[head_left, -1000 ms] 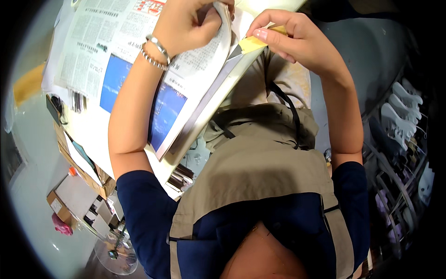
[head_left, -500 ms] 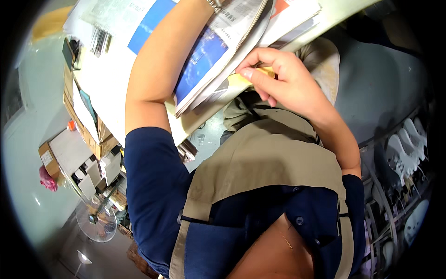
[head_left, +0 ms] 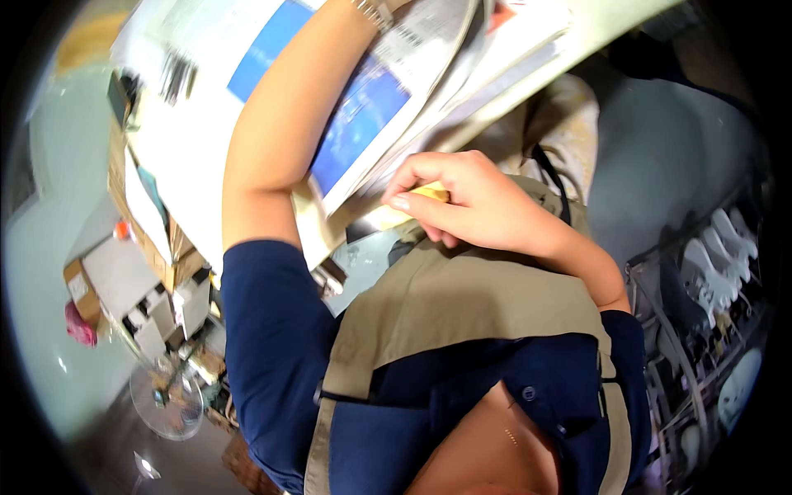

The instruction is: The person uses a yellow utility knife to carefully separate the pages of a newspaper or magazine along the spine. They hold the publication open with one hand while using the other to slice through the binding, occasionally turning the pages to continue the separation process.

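Note:
My left arm stretches across a newspaper with a blue printed area (head_left: 363, 124). A metal band is on the wrist at the top edge. Only a sliver of my left hand (head_left: 398, 4) shows there; its fingers are out of the picture. My right hand (head_left: 474, 198) is closed at the near edge of the table, thumb against curled fingers. A small yellow thing (head_left: 433, 192) is held in it, mostly covered by the hand, so its kind cannot be made out. The fingertips are close to the newspaper's lower edge; contact is unclear.
Printed sheets (head_left: 520, 58) lie at the right of the white table (head_left: 194, 165). A cardboard box (head_left: 183, 266) stands beyond its left edge, and a fan (head_left: 165, 400) at lower left. White curved parts (head_left: 709, 272) hang on a rack at right.
My right hand has moved down and left along the newspaper's near edge, with the yellow thing in it. My left arm has barely shifted.

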Tool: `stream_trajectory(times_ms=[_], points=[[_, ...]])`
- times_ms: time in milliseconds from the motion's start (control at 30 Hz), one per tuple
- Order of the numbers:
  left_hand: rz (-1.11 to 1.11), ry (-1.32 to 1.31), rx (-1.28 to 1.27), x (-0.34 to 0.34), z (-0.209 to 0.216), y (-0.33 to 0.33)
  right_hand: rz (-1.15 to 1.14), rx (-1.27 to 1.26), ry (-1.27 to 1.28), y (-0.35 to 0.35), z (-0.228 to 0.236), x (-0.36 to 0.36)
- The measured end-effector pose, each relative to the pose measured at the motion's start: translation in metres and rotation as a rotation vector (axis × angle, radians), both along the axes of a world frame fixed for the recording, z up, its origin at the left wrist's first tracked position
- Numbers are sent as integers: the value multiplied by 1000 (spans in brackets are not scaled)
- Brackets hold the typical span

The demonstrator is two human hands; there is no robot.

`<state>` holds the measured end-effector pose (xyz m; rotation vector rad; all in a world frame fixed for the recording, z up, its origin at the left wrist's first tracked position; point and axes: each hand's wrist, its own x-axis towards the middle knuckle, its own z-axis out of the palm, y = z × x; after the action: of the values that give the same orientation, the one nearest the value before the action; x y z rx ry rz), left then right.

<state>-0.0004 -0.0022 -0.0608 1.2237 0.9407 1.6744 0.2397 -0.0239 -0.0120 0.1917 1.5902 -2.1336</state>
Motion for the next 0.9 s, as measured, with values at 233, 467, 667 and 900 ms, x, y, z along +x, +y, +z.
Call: stream_trajectory(times_ms=[233,467,667,900], points=[[31,610,32,17,19,-2,-793,101,122,102,4,58],[45,1112,-40,29,44,2,-1180,314,171,130,-11,57],[54,1084,76,22,46,-3,-1137,315,218,130,-12,47],[223,906,-38,37,48,-11,-1110,501,212,121,0,38]])
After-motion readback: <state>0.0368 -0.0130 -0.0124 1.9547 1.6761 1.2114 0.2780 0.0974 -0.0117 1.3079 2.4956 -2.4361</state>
